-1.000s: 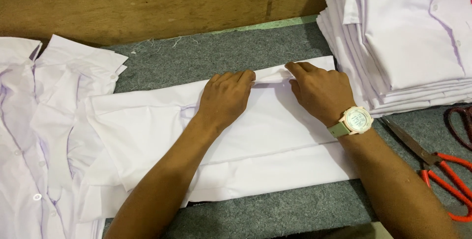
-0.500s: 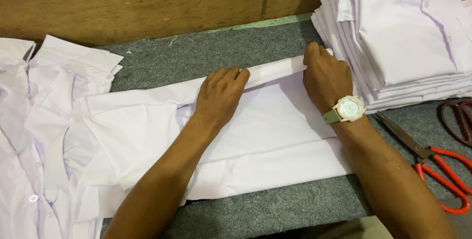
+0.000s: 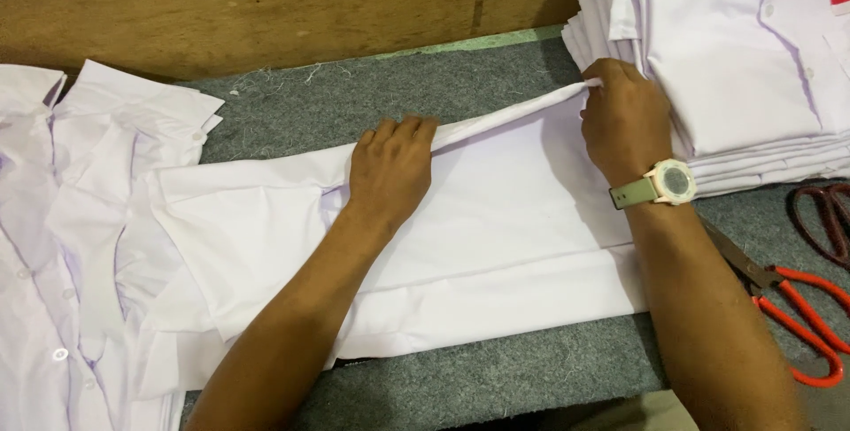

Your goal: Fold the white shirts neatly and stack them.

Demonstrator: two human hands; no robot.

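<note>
A white shirt (image 3: 496,218) lies spread flat across the grey felt of the desk (image 3: 496,68), its body smoothed into a long, wide panel with a lengthwise fold line running near the close edge. Its far edge is folded over into a narrow strip, pressed flat about midway and lifted off the cloth at the right end, where it rises in a taut ridge just beside the stack of folded white shirts. The left end of the garment is looser, its sleeve and collar parts overlapping in rumpled layers.
</note>
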